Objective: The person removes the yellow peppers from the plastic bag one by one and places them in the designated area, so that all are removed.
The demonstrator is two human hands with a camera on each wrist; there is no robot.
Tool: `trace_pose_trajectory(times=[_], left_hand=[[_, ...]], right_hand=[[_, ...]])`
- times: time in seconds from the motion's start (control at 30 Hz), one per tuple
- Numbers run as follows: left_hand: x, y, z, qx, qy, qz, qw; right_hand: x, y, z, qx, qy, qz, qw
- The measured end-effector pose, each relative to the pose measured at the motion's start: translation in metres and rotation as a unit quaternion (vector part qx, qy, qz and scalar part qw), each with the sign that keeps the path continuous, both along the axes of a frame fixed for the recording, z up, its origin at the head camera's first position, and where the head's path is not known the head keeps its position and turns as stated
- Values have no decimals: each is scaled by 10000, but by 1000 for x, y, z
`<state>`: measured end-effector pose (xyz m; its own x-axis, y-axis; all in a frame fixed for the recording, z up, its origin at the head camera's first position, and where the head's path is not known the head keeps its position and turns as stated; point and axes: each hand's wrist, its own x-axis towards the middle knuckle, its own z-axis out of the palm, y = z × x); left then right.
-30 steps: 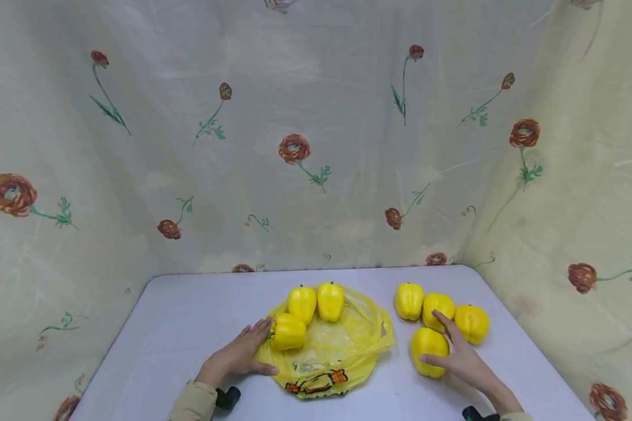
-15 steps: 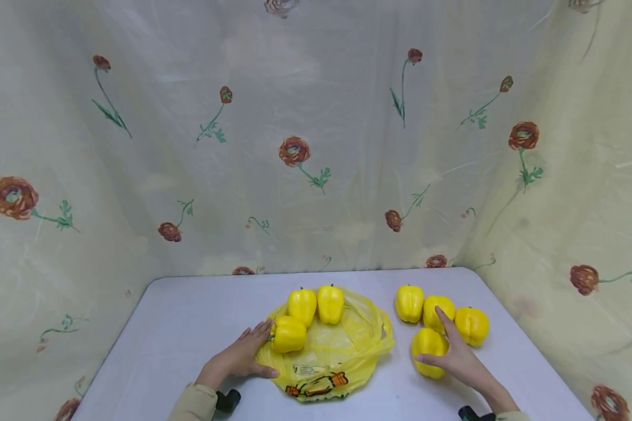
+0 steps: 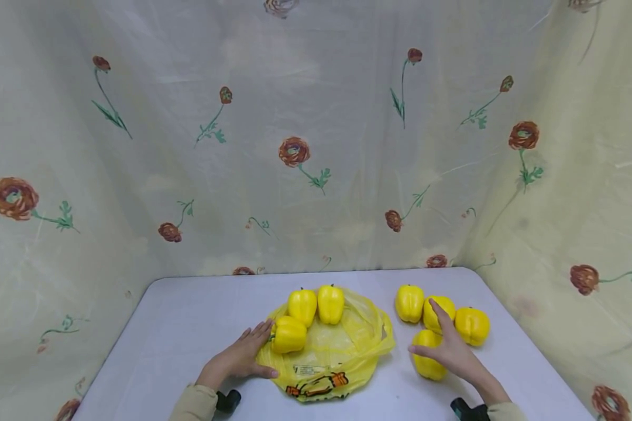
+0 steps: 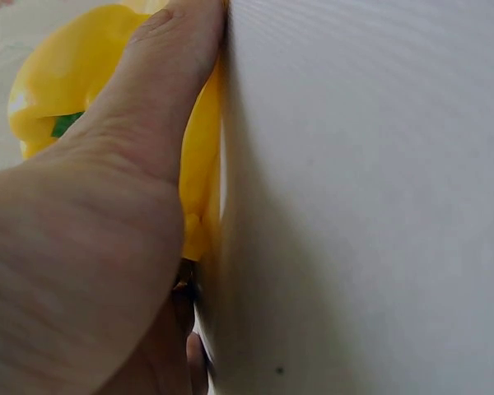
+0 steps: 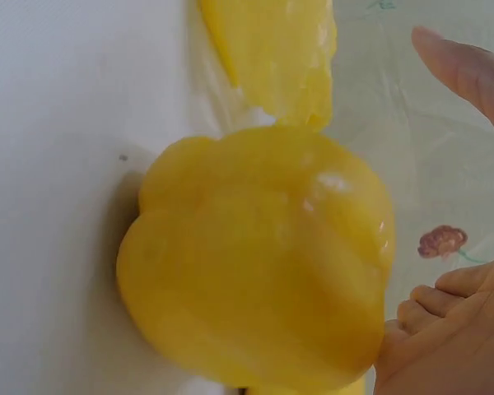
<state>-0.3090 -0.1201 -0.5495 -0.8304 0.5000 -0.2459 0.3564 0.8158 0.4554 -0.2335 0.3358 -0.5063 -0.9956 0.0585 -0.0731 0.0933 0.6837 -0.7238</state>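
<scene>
Head view: left hand (image 3: 240,354) outspread, touching yellow bag (image 3: 342,352); right hand (image 3: 455,351), fingers apart, over pepper (image 3: 429,367)

- No word, brand or number can be read.
- Yellow plastic bag (image 3: 342,345), between the left hand (image 3: 242,355) and the right hand (image 3: 455,351): a pale block of tiny dark print (image 3: 309,369), just right of the left thumb (lines, it seems, but too small to make out).
- Same bag, on the near side, beyond the left thumb's tip: an orange print with black outlines (image 3: 318,385), its meaning unclear.
</scene>
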Motion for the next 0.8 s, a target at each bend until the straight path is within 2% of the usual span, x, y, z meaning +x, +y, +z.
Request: trace_pose_trajectory(times=[0.5, 0.8], left_hand=[[1, -1, 1, 41, -99, 26, 9999], [-2, 0, 0, -24, -36, 43, 10000]], right_hand=[[-11, -33, 25, -126, -22, 295, 9995], [-20, -50, 25, -701, 657, 716, 9928]])
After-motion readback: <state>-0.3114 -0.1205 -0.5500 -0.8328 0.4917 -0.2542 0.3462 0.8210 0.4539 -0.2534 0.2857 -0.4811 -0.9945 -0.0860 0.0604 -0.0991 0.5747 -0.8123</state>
